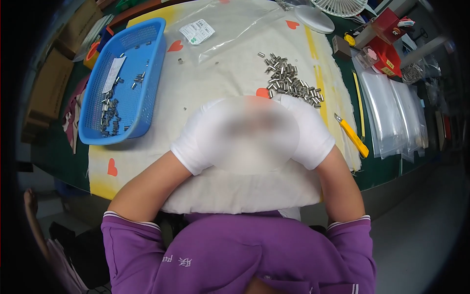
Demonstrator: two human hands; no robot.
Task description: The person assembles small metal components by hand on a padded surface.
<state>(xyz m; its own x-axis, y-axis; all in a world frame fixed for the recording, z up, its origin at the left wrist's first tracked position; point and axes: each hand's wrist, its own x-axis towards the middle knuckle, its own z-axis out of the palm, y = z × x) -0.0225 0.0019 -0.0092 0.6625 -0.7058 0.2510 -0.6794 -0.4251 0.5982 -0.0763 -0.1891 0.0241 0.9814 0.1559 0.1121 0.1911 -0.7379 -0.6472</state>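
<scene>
My left hand [197,134] and my right hand [312,131], both in white gloves, are close together over the cloth in front of my body. A round blur covers their fingers and whatever lies between them, so I cannot tell what either holds. Just beyond my right hand lies a loose pile of small silvery metal cylinders [286,78]. To the left of my left hand stands a blue plastic basket [148,105] with more small metal pieces [108,115] and a white paper slip [113,75] inside.
A yellow utility knife [353,137] lies right of my right hand, its blade tip toward the pile. Clear plastic bags [391,108] are stacked further right. A labelled clear bag [230,36] and a white fan [340,6] are at the back. Another person's arm [33,210] shows at far left.
</scene>
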